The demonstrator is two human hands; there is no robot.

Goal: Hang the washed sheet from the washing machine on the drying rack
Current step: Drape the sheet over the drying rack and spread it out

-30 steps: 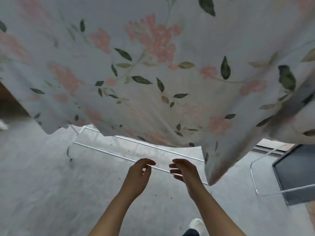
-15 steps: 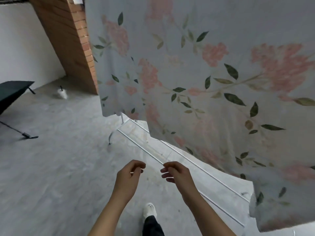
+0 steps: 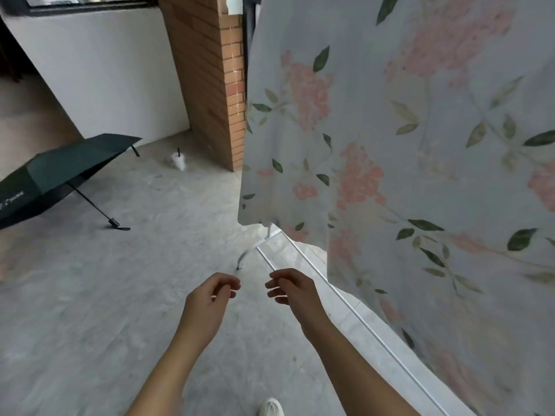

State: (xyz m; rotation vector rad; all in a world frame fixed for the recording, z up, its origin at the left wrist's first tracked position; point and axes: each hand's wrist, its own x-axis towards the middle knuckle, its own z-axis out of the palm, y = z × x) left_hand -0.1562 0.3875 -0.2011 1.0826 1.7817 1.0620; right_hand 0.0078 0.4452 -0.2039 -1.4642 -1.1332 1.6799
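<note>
At 9 o'clock an open dark green umbrella (image 3: pixel 60 172) lies tipped on the grey floor (image 3: pixel 120 295). It carries a small white mark near its edge, too faint to read. Toward 11 o'clock a white cup (image 3: pixel 179 160) with a black straw stands near the foot of a brick pillar (image 3: pixel 210 79).

The left hand (image 3: pixel 207 307) sits low at centre, its grip slack, fingers loosely curled around nothing. The right hand (image 3: pixel 295 295) is just beside it, grip equally loose and empty. Neither hand touches cloth or metal.

The drying rack (image 3: pixel 375 334) shows only its white lower rails, running from about 11 o'clock down to 5 o'clock and passing under the right hand. The floral sheet (image 3: pixel 405 175) already hangs from above, filling the frame from 12 to 4 o'clock, its ragged lower edge following the same line as the rails.

From the hands, the sheet lies at roughly 2 o'clock. The right hand is nearer, so any smoothing or straightening would likely fall to it first. No other writing or labels are visible.
</note>
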